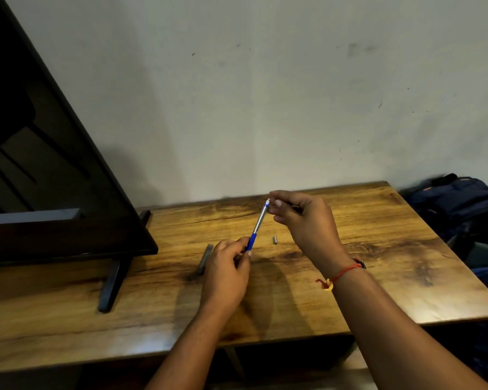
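Head view: left hand (pixel 226 266) grips pen (pixel 258 223), hiding its tip; right hand (pixel 307 220) pinches a barely visible thin dark piece (pixel 295 206).

I see a pen (pixel 256 229) with silver barrel and blue grip, desk (pixel 378 249) in streaked honey-brown woodgrain, red-yellow wrist thread (pixel 339 276), navy backpack (pixel 459 204)

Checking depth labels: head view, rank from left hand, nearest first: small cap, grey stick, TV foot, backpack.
1. Grey stick, just left of the left hand.
2. Small cap, to its right.
3. TV foot, far left.
4. Backpack, far right.
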